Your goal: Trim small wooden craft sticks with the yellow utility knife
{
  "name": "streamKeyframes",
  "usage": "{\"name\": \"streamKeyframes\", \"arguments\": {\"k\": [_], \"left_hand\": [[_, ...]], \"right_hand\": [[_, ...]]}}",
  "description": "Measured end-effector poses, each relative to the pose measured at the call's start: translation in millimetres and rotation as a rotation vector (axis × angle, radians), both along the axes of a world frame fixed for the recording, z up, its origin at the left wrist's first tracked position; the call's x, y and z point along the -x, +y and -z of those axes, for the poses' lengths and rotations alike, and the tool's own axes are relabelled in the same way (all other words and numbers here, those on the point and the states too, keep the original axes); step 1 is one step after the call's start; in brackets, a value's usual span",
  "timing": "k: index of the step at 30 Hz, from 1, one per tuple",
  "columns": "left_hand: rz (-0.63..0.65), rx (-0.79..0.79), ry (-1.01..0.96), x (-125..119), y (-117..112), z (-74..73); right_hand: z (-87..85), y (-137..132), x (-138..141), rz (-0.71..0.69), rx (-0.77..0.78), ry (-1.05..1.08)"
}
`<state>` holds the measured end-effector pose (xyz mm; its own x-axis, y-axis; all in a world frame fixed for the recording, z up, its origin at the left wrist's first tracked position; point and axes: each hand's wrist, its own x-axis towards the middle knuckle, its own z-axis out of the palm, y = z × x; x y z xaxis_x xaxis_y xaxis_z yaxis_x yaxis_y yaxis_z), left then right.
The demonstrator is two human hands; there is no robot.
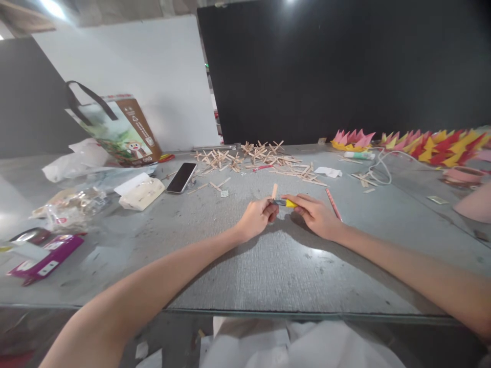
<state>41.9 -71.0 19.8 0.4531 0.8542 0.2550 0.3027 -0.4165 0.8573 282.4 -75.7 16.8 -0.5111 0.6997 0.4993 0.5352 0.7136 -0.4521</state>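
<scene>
At frame centre: pinching wooden stick (275, 191) in left hand (256, 219), grasping yellow tool (290, 203) in right hand (317, 216); judging stick light, stiff, snappable, best gripped across flats.

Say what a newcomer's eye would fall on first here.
The spiky red, yellow and pink pieces, before the black panel at right, likely stand out most. At center, the left hand holds a wooden stick and the right hand a yellow-and-grey tool. A loose heap of sticks lies beyond them.
</scene>
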Motion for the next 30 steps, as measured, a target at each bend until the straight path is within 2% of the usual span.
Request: {"name": "streamKeyframes", "arguments": {"k": [6, 12, 19, 25, 30], "left_hand": [[0.007, 0.035, -0.092, 1, 4, 4.0], [0.041, 0.153, -0.241, 3, 1, 0.8], [0.124, 0.259, -0.309, 0, -3, 0.9], [0.143, 0.254, -0.271, -3, -5, 0.8], [0.172, 0.185, -0.265, -4, -6, 2.5]], "right_hand": [[1.2, 1, -3, 0.024, 0.017, 0.07], [0.7, 3, -5, 0.108, 0.042, 0.146], [-10.6, -13, 5, 0.053, 0.081, 0.102], [-8.3, -18, 19, 0.068, 0.09, 0.06], [-9.5, -21, 28, 0.01, 0.062, 0.087]]}}
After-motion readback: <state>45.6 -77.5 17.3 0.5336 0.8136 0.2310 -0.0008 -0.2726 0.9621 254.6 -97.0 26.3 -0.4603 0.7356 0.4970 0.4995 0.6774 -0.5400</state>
